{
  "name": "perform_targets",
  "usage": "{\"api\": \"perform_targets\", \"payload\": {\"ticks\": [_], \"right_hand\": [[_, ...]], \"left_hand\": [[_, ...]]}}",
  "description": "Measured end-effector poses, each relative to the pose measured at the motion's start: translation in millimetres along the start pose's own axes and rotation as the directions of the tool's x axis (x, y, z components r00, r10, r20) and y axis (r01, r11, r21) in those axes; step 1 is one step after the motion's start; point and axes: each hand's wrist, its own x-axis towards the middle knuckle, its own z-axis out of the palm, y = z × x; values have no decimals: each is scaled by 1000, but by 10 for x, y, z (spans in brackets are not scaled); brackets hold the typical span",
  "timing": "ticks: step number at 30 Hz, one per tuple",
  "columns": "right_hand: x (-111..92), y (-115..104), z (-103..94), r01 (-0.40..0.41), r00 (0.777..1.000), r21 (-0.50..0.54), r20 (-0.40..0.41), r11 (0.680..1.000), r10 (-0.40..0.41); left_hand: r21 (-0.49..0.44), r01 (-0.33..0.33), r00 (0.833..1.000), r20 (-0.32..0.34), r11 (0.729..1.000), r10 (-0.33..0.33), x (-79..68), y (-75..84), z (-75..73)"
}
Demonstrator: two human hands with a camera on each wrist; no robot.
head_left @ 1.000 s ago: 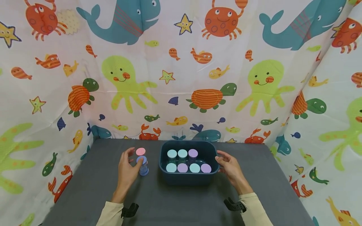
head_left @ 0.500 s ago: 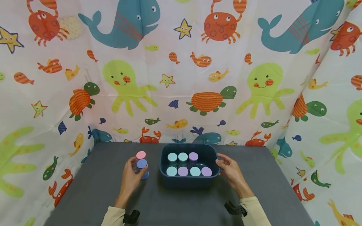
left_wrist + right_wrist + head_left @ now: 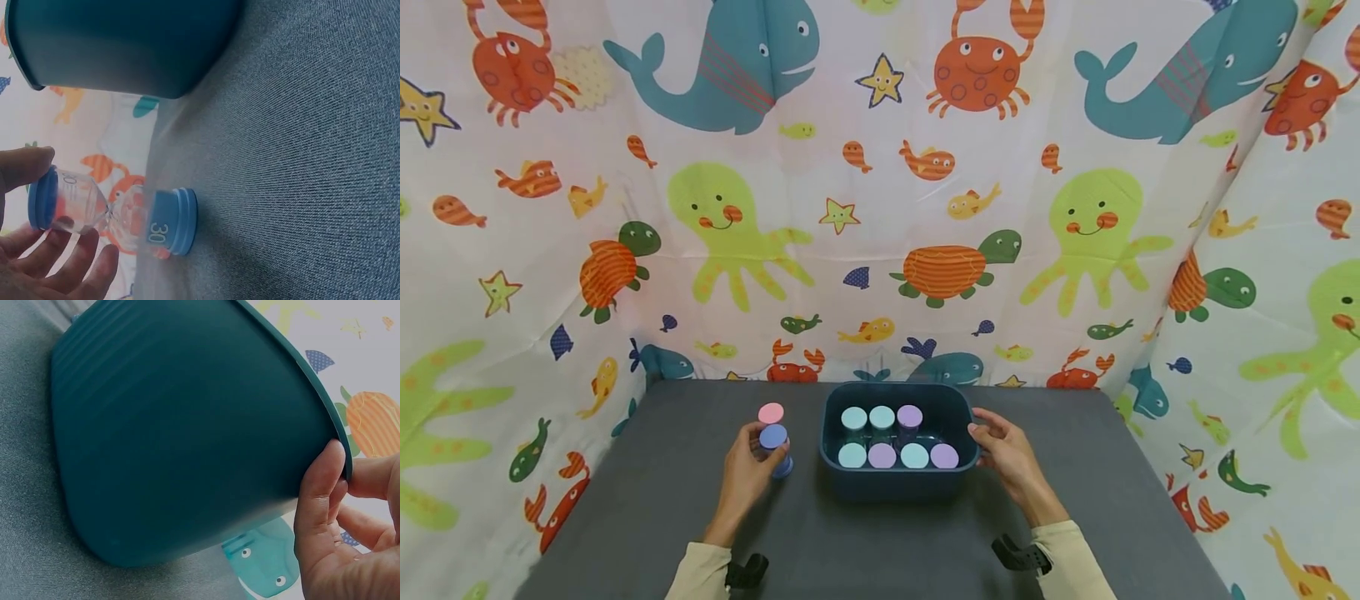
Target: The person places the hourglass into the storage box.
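A sand timer with blue caps stands upright on the table, left of the bin. My left hand holds it by the upper cap between thumb and fingers. In the left wrist view, "30" is printed on the timer's glass, where blue sand lies at the base. Just behind it stands a pink-capped piece, mostly hidden. At the dark teal bin, my right hand pinches the right rim, thumb outside. Several sand timers with mint caps and purple caps stand inside in two rows.
Grey cloth covers the table. A white curtain printed with sea animals rises along its back and both sides. The bin's back row leaves a gap at its right end. Each wrist wears a black strap.
My left fingers have closed in around the blue timer's upper cap, which still stands in place. The right hand keeps its hold on the bin. The head view has tilted slightly.
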Motion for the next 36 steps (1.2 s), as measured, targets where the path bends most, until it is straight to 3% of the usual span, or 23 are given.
{"api": "perform_targets", "payload": {"ticks": [7, 13, 28, 36], "right_hand": [[-15, -3, 8, 5, 1000, -5, -3, 1000, -5], [-13, -21, 2, 5, 1000, 0, -3, 1000, -5], [3, -49, -10, -7, 1000, -3, -8, 1000, 6], [-18, -19, 8, -16, 1000, -9, -8, 1000, 16]], "left_hand": [[11, 9, 1000, -12, 1000, -9, -64, -14, -50], [1, -26, 1000, -7, 1000, 26, -173, 46, -160], [-149, -75, 997, 10, 986, 77, -225, 575, -436], [-273, -26, 999, 25, 962, 34, -195, 819, -383]]}}
